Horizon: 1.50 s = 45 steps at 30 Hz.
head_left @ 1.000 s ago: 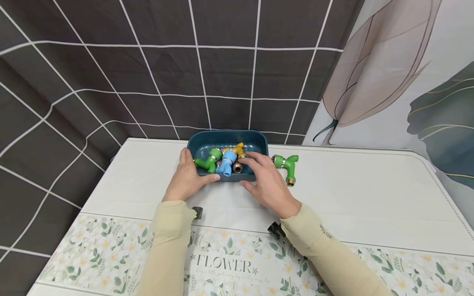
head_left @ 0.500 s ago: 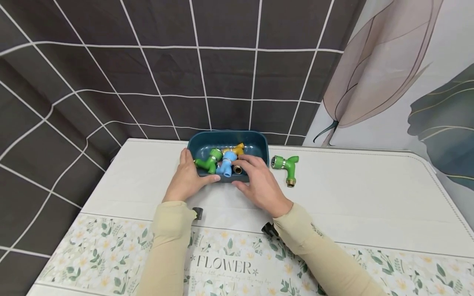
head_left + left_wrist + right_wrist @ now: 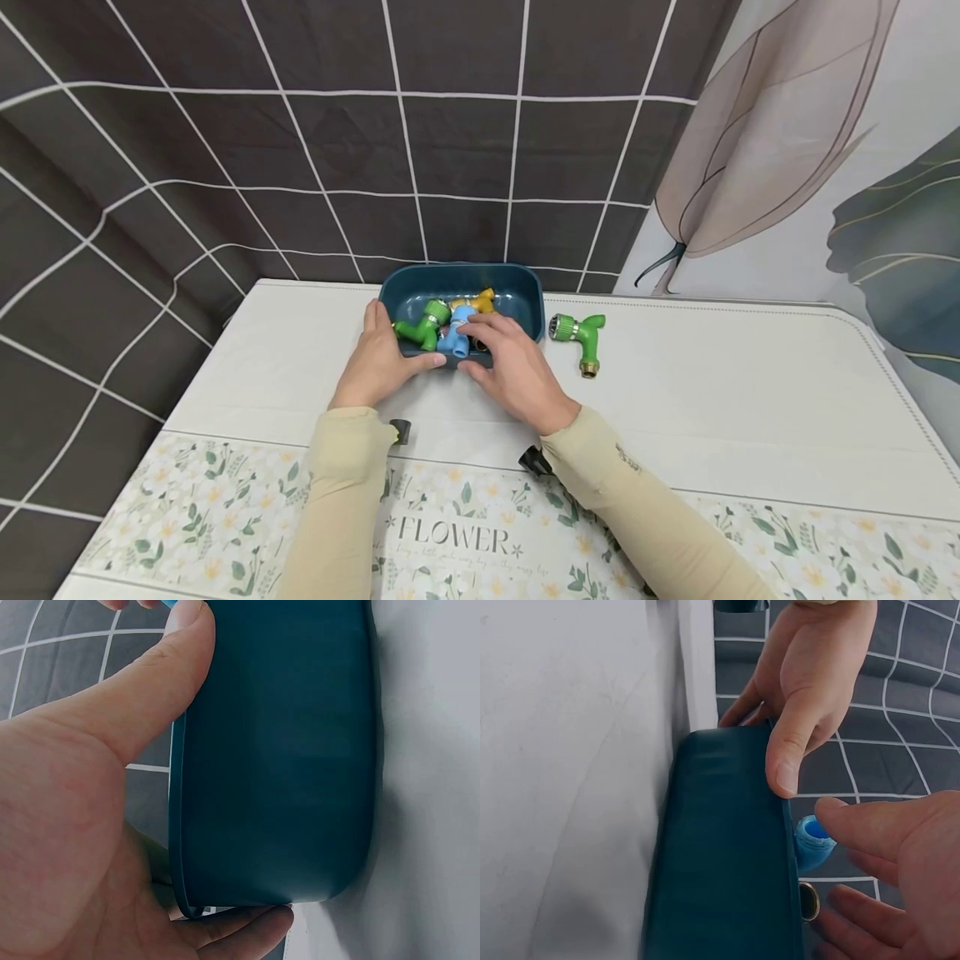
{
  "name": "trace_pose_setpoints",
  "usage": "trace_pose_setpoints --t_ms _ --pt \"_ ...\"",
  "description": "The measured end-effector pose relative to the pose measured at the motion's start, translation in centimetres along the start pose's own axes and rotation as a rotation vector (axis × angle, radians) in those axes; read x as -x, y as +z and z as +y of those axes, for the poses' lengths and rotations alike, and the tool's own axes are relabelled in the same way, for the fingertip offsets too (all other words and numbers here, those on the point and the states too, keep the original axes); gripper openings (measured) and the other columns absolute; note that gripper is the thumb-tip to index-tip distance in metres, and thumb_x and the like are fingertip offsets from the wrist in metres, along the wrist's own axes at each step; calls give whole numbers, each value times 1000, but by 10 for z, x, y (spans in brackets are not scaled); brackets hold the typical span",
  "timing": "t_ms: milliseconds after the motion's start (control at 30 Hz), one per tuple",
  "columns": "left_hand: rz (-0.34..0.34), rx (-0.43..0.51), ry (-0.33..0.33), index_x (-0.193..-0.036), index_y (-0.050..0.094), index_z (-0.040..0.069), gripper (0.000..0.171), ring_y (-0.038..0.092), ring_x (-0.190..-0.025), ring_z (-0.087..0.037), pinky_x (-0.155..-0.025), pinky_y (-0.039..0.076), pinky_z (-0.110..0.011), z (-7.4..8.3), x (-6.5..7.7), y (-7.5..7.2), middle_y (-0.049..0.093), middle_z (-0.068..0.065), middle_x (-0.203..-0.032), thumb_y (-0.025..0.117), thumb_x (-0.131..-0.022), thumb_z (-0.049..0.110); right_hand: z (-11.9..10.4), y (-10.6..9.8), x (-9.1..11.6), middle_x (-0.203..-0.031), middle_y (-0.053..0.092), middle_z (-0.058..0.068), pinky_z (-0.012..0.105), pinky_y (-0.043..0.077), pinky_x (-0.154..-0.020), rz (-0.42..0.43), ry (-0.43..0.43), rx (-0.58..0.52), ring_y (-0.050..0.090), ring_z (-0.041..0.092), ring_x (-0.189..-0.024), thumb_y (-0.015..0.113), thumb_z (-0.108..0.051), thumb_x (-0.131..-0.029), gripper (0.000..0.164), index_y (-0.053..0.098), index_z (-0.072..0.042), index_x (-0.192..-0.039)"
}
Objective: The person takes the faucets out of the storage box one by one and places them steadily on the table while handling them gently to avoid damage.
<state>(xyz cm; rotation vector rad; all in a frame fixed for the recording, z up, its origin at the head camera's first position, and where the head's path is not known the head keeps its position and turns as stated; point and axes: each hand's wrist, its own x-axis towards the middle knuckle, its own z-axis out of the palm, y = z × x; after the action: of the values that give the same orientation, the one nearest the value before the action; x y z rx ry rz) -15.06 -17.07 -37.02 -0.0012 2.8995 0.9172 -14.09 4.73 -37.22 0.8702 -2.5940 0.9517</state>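
Observation:
A dark teal plastic bin (image 3: 527,293) stands at the back of the table with several garden taps in it. My left hand (image 3: 373,363) holds its near left corner, the thumb along the front wall and fingers on the left side. Inside lie a green tap (image 3: 427,325), a light-blue tap (image 3: 452,342) and a yellow tap (image 3: 487,297). Over the near right part, my right hand (image 3: 521,371) has its fingers spread beside the blue tap. In the right wrist view, a brass threaded end (image 3: 808,901) pokes up near those fingers; contact cannot be told.
Another green tap (image 3: 587,335) lies on the white tablecloth (image 3: 735,392) to the right of the bin. A dark tiled-pattern curtain (image 3: 457,150) hangs right behind the bin. Dark wrist-camera parts (image 3: 536,461) hang below the sleeves.
My right hand has moved left along the bin's front, from its right end toward the blue tap, now covering most of the brass end. The left hand has stayed in place.

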Motion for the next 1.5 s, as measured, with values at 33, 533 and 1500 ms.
trace_pose_setpoints --t_ms 33,533,1500 --pt "1 1 0 -154 -4 -14 128 22 -148 -44 -115 31 -52 0 0 0 -5 -26 -165 79 -82 53 0 0 0 -133 61 10 41 48 -101 -1 -1 -1 55 27 -122 82 -17 -86 41 69 -8 -124" --pt "-3 7 11 -153 -3 -16 128 18 -149 -44 -117 28 -51 -2 0 0 -6 -28 -164 80 -83 52 -2 11 -7 -122 63 7 40 53 -89 -27 9 -9 61 24 -111 79 -14 -89 37 72 -11 -124" --pt "5 2 17 -154 -3 -15 127 19 -149 -43 -117 29 -51 0 -1 1 -5 -26 -165 80 -83 51 3 9 -11 -128 65 9 37 54 -91 -96 -37 108 63 24 -115 71 -14 -95 32 71 -10 -127"
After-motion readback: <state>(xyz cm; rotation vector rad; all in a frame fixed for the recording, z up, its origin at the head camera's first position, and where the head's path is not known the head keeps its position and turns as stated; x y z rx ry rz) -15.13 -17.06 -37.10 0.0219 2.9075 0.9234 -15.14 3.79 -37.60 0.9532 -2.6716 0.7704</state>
